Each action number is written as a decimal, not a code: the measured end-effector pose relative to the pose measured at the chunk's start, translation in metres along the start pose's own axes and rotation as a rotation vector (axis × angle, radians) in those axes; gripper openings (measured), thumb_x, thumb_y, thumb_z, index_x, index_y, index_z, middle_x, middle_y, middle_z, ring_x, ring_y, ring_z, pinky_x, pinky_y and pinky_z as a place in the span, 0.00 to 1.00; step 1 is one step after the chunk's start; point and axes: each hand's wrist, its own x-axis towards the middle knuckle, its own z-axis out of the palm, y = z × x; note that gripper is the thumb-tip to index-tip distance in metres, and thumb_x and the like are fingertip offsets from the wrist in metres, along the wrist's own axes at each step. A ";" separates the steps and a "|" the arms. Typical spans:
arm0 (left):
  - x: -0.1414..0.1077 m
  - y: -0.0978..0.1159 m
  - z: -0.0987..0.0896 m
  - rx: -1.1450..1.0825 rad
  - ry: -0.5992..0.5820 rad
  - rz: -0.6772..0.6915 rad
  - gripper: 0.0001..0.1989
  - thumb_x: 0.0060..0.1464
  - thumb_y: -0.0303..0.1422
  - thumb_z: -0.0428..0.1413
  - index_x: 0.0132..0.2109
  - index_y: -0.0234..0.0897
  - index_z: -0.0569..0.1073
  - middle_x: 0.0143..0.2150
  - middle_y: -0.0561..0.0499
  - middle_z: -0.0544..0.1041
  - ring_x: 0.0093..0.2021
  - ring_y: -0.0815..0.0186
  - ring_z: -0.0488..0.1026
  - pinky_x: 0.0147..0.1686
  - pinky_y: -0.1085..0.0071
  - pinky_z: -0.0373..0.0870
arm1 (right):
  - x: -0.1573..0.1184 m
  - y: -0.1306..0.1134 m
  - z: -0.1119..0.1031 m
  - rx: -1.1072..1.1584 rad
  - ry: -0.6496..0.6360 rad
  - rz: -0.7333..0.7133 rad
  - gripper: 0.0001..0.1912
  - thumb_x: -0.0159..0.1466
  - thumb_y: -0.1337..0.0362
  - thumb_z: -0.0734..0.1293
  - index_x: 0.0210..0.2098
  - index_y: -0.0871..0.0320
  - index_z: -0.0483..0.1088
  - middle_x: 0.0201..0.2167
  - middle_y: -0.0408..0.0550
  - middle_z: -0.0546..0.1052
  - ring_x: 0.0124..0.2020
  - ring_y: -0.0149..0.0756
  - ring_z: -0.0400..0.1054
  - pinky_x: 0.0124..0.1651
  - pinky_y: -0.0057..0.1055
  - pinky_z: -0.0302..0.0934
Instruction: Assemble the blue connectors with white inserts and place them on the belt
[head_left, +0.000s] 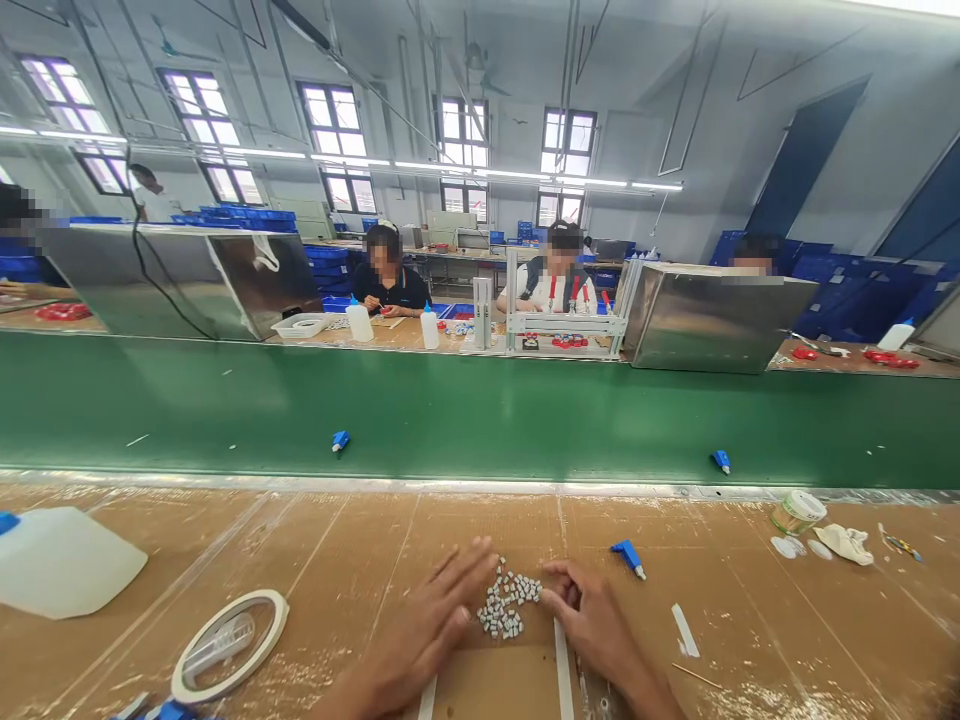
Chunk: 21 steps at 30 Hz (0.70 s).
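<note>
A loose pile of small grey-white metallic-looking pieces point(508, 605) lies on the brown table covering between my two hands. My left hand point(439, 615) rests along the left side of the pile, fingers stretched out and close to the pieces. At the pile's right edge is my right hand point(589, 610), its fingers bent and its thumb apart from the forefinger; I see nothing held in it. A flat brown cardboard piece point(499, 685) lies just in front of the pile, between my forearms. Beyond my right hand lies a blue fitting with a pale tip point(628, 558).
A tape roll point(281, 625) and a large translucent bottle point(67, 565) are at left. A small tub point(799, 512), a crumpled cloth point(845, 545) and a white strip point(685, 630) lie at right. A green conveyor belt point(480, 410) crosses ahead; co-workers sit beyond it.
</note>
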 end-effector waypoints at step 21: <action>-0.006 -0.027 -0.037 -0.610 0.372 -0.537 0.35 0.63 0.54 0.33 0.67 0.41 0.62 0.68 0.44 0.64 0.68 0.52 0.59 0.67 0.46 0.54 | 0.001 0.004 -0.006 0.001 0.036 -0.017 0.12 0.62 0.61 0.64 0.39 0.57 0.77 0.29 0.47 0.79 0.31 0.42 0.72 0.36 0.35 0.65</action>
